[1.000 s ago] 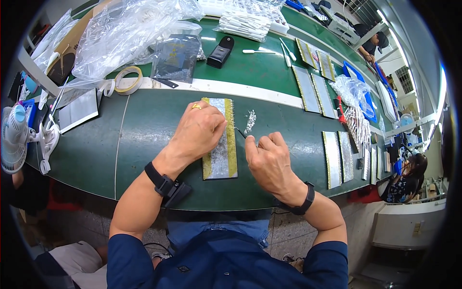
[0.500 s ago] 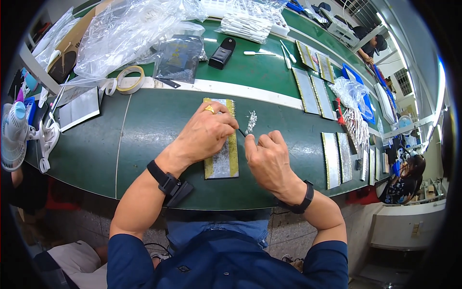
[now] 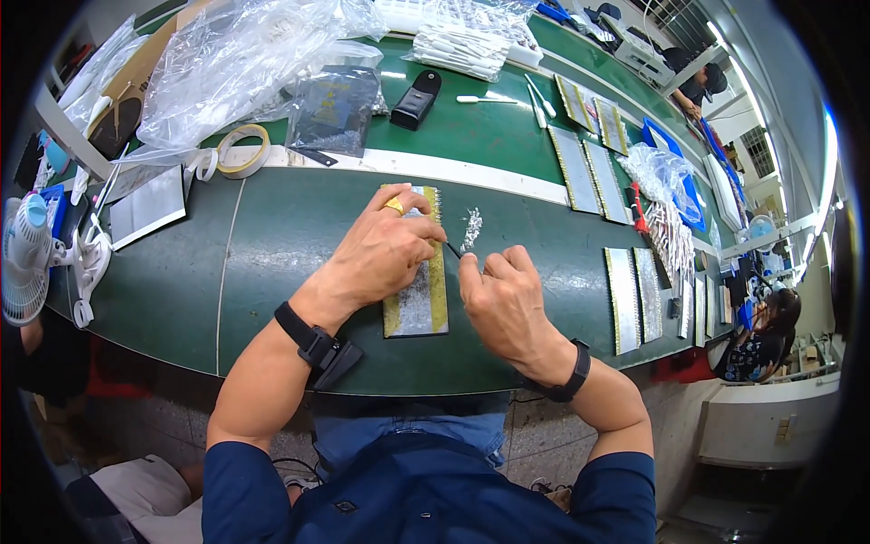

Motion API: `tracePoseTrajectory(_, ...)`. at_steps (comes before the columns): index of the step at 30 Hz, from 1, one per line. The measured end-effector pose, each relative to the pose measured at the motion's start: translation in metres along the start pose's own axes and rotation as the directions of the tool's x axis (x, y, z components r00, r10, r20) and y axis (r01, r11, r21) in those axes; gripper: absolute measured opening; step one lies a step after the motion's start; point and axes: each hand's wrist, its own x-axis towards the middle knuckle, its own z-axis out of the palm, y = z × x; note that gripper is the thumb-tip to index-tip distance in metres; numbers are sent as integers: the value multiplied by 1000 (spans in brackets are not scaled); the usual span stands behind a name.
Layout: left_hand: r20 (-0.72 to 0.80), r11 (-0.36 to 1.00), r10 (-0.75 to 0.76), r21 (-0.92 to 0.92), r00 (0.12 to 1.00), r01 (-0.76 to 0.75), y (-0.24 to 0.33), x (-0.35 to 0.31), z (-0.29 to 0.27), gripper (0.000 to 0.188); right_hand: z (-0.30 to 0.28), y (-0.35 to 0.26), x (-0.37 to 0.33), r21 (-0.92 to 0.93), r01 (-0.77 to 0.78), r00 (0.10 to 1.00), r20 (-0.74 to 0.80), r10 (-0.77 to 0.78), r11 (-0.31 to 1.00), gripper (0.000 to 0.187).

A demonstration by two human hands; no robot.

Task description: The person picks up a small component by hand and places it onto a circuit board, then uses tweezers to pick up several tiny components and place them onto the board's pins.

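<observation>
A flat rectangular plate [image 3: 417, 313], silvery grey with yellow strips along its long sides, lies on the green bench before me. Small teeth or pins line its upper right edge. Over the plate rests my left hand [image 3: 385, 245], a yellow band on one finger, its fingers curled and pinched; whatever they hold is hidden. My right hand [image 3: 501, 295] is closed around a thin dark tool [image 3: 454, 249], whose far end meets my left fingertips at the plate's right edge. Just beyond my right hand is a small heap of white bits [image 3: 471, 228].
Similar plates [image 3: 576, 170] and narrower strips [image 3: 649, 295] lie to the right. Bundled white swabs [image 3: 460, 52], a black case [image 3: 418, 100], a tape roll [image 3: 244, 150] and clear plastic bags [image 3: 245, 68] sit farther back. A small fan [image 3: 29, 245] stands at left. Other people are at the right.
</observation>
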Motion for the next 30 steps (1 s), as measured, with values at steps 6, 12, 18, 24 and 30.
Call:
tracePoseTrajectory(6,23,1000,4,19,1000,-4,0,-1,-1,13,0,-1,1,4,1,1000,-13,-1,1000,23)
tracePoseTrajectory(12,54,999,-1,50,999,-1,1,0,-3,11,0,-1,1,5,-5,1000,2,5,1000,21)
tracePoseTrajectory(18,68,998,2,68,998,-6,0,1,-3,10,-8,5,-1,21,-29,999,33,29,999,15)
tracePoseTrajectory(24,-32,998,19,68,999,-16,1,3,-4,11,-26,24,-7,122,-198,979,70,191,973,6)
tracePoseTrajectory(30,-199,994,-112,-16,974,111,0,1,3,9,-27,65,-2,234,-379,925,83,370,895,10)
